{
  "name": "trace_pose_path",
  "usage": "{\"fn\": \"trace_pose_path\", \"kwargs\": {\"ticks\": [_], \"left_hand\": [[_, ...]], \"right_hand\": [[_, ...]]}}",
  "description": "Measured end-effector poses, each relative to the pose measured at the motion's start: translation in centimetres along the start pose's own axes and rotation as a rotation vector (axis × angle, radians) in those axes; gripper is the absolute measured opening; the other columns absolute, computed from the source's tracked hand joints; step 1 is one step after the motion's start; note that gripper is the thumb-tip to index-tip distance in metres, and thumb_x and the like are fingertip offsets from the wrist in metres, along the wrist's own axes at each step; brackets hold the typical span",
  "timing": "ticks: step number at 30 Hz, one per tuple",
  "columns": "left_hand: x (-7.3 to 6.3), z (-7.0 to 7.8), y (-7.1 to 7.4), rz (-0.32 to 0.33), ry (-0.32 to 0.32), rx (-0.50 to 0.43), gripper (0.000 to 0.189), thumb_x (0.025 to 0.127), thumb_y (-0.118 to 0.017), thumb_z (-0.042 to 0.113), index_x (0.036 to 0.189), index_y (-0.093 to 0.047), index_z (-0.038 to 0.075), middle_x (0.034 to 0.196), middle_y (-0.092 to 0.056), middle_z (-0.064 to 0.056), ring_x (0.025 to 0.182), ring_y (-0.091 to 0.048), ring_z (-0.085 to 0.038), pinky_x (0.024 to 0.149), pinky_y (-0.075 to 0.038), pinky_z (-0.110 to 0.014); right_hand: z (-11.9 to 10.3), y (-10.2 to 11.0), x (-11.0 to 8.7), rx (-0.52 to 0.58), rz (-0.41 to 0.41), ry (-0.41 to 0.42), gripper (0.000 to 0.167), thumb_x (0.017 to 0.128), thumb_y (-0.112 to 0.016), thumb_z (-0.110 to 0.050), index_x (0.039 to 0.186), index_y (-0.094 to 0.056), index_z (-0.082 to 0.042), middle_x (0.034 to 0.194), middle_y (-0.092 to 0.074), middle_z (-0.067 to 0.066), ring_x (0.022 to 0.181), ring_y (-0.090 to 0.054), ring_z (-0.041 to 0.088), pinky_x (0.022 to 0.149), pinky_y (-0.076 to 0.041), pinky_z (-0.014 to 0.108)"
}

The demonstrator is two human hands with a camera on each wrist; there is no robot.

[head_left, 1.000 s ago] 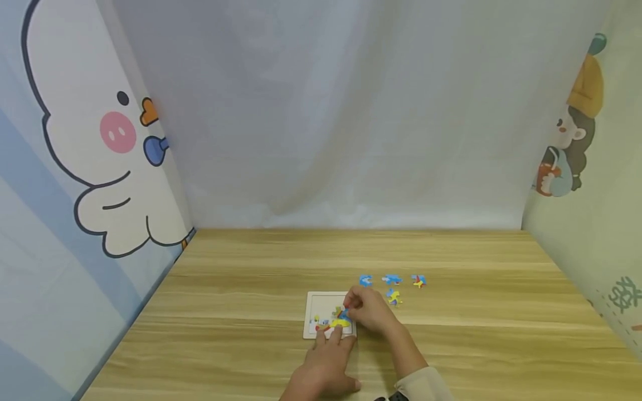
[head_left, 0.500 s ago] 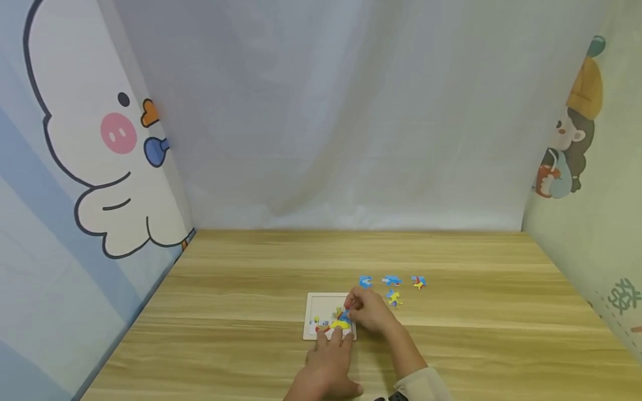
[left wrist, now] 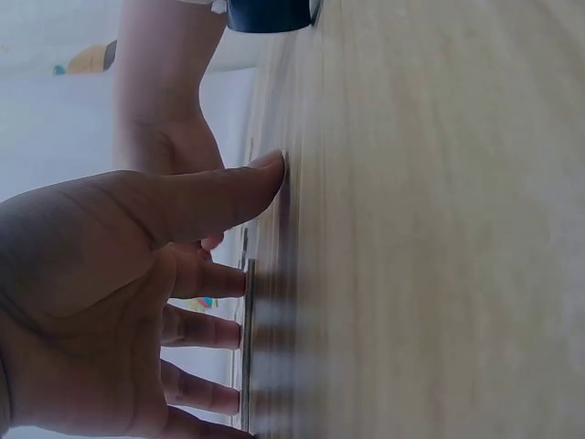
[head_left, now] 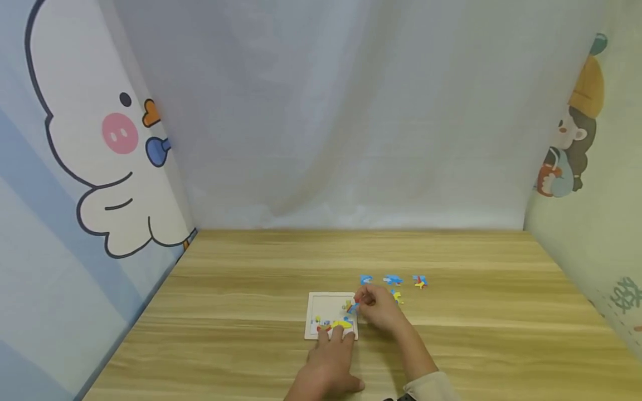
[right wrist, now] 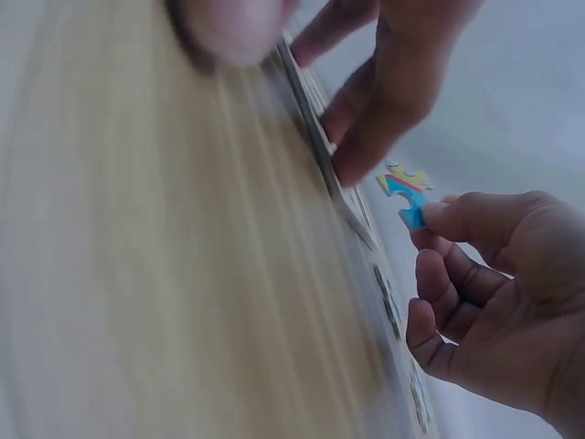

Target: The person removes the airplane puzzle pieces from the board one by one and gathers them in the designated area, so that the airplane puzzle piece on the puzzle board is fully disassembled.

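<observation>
Between thumb and forefinger my right hand pinches a puzzle piece, blue and yellow with a red stripe, raised over the right side of the puzzle frame. In the right wrist view the piece is tilted, its notched edge facing away from the thumb. My left hand lies with fingers stretched out, fingertips on the frame's near edge. Fitted pieces in yellow, red and blue run along the frame's lower part; my left fingers hide some of that row. Above them the pale backing shows.
Beyond my right hand, loose puzzle pieces lie on the wooden table: a blue one, another blue one and a red, yellow and blue one. A yellow piece is partly hidden behind the hand.
My right hand has lifted the pinched piece away from the fitted row, moving slightly right and back, so more of the row shows. The left hand has stayed at the frame's near edge.
</observation>
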State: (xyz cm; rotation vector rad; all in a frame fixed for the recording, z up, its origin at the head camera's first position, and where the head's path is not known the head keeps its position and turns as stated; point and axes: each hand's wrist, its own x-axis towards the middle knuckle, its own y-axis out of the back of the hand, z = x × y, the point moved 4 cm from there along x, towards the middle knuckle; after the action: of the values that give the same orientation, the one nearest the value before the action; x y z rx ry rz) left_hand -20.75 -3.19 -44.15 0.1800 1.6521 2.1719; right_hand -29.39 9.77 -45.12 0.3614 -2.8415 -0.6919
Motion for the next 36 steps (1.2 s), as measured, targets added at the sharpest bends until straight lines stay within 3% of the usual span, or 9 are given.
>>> {"fn": "trace_pose_path", "kwargs": {"ticks": [7, 12, 25, 36], "left_hand": [[0.1, 0.0, 0.1, 0.028, 0.01, -0.004, 0.079, 0.06, -0.084, 0.043, 0.122, -0.051, 0.007, 0.111, -0.044, -0.01, 0.109, -0.038, -0.04, 0.065, -0.048, -0.052], [0.2, 0.1, -0.1, -0.002, 0.014, 0.017, 0.082, 0.065, -0.081, 0.044, 0.128, -0.046, 0.005, 0.116, -0.041, -0.013, 0.112, -0.036, -0.043, 0.07, -0.046, -0.054], [0.3, 0.1, -0.5, -0.001, 0.01, 0.036, 0.084, 0.067, -0.079, 0.045, 0.131, -0.043, 0.004, 0.123, -0.039, -0.015, 0.116, -0.034, -0.045, 0.075, -0.043, -0.057], [0.1, 0.4, -0.9, -0.02, 0.015, 0.014, 0.082, 0.068, -0.079, 0.043, 0.13, -0.043, 0.004, 0.123, -0.038, -0.015, 0.115, -0.033, -0.046, 0.073, -0.043, -0.057]], "right_hand": [[0.2, 2.1, -0.9, 0.03, 0.02, -0.025, 0.015, 0.081, -0.056, 0.006, 0.095, -0.06, 0.0, 0.083, -0.056, 0.009, 0.072, -0.052, 0.018, 0.059, -0.045, 0.025], [0.5, 3.4, -1.2, 0.023, 0.048, -0.043, 0.015, 0.082, -0.058, 0.005, 0.095, -0.061, 0.0, 0.081, -0.057, 0.008, 0.072, -0.052, 0.019, 0.061, -0.045, 0.026], [1.8, 6.4, -2.5, 0.04, 0.136, -0.171, 0.019, 0.085, -0.058, 0.002, 0.102, -0.065, -0.002, 0.085, -0.06, 0.007, 0.074, -0.051, 0.021, 0.062, -0.045, 0.03], [3.6, 9.2, -3.9, 0.018, 0.245, -0.207, 0.023, 0.087, -0.061, -0.003, 0.109, -0.062, 0.003, 0.099, -0.064, 0.01, 0.09, -0.056, 0.023, 0.076, -0.044, 0.032]]}}
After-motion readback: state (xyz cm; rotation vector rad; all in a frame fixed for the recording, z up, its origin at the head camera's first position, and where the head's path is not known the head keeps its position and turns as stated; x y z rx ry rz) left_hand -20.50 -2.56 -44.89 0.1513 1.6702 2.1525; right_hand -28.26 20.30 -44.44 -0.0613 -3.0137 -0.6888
